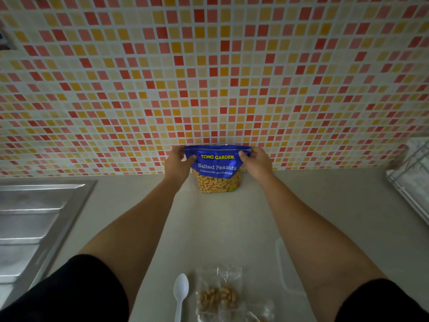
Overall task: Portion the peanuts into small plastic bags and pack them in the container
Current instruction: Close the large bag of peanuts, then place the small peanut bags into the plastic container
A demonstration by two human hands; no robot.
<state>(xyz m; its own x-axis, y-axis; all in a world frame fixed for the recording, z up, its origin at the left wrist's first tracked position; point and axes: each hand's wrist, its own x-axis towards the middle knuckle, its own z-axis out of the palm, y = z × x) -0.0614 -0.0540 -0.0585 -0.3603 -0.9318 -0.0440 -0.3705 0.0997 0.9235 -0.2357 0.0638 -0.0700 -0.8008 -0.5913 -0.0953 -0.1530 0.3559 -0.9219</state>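
Note:
A blue bag of salted peanuts (218,168) stands upright on the counter against the tiled wall. My left hand (177,165) pinches its top left corner, and my right hand (256,162) pinches its top right corner. Both arms stretch far forward. Close to me lie small clear plastic bags (219,295) holding peanuts, with a white plastic spoon (180,292) just left of them. A faint clear container (286,266) sits partly behind my right forearm; its shape is hard to make out.
A steel sink drainboard (34,221) fills the left side of the counter (222,228). A wire rack (411,180) stands at the far right edge. The mosaic tile wall (209,77) rises right behind the peanut bag.

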